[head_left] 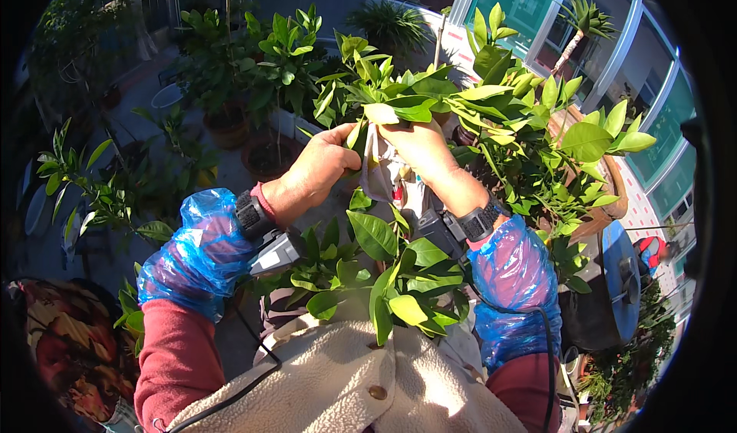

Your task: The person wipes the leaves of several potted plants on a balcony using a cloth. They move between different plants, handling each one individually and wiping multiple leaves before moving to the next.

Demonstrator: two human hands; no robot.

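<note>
Both my hands are raised in front of me among the leaves of a potted citrus-like plant (414, 96). My left hand (319, 165) is curled with its thumb and fingertips closed at a narrow green leaf (356, 138). Close beside it, my right hand (420, 145) is shut on a pale printed cloth (377, 171), which hangs down between the hands. Overhanging leaves hide the right fingertips. One pale, sunlit leaf (381, 114) lies just above the cloth. Below my hands, another leafy plant (397, 272) stands close to my fleece vest.
Bushy foliage (535, 139) spreads to the right over a large clay pot (613, 194). A drum-like container with a blue lid (619, 283) stands below it. Potted plants (227, 125) are behind on the left. A patterned cloth (75, 346) lies lower left. Black cables (253, 375) run along my arms.
</note>
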